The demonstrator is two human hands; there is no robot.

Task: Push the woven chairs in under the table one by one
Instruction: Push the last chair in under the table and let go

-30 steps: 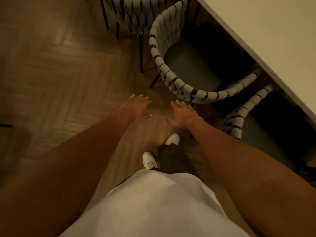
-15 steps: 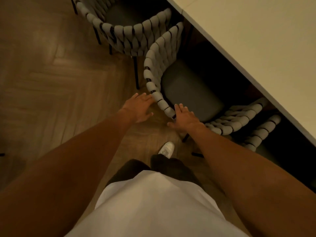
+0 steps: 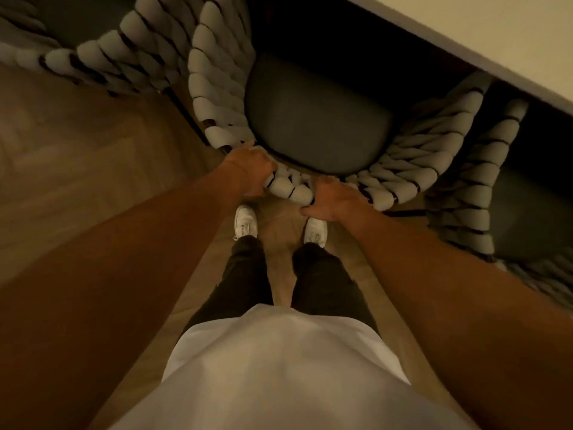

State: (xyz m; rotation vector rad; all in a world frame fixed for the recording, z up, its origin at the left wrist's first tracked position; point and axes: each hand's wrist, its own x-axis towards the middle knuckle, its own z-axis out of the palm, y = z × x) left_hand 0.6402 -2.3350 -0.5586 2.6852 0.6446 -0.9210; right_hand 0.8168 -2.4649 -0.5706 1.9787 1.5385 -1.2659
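A woven chair (image 3: pixel 217 97) with a curved pale rope back and a dark seat cushion (image 3: pixel 316 119) stands right in front of me. Its front part lies in the shadow under the light table (image 3: pixel 508 29). My left hand (image 3: pixel 248 172) grips the rim of the back on the left. My right hand (image 3: pixel 331 200) grips the same rim a little to the right, fingers curled over the weave. A second woven chair (image 3: pixel 102 57) stands at the upper left, touching the first. A third woven chair (image 3: pixel 468 193) sits at the right, partly under the table.
Wooden herringbone floor (image 3: pixel 77 169) spreads to the left. My white shoes (image 3: pixel 246 221) and dark trousers stand close behind the chair. The table edge runs diagonally across the top right corner. Black chair legs show beside the left chair.
Both hands have gone from open and reaching to closed on the chair's back rim. I have stepped closer, so the chair fills more of the view.
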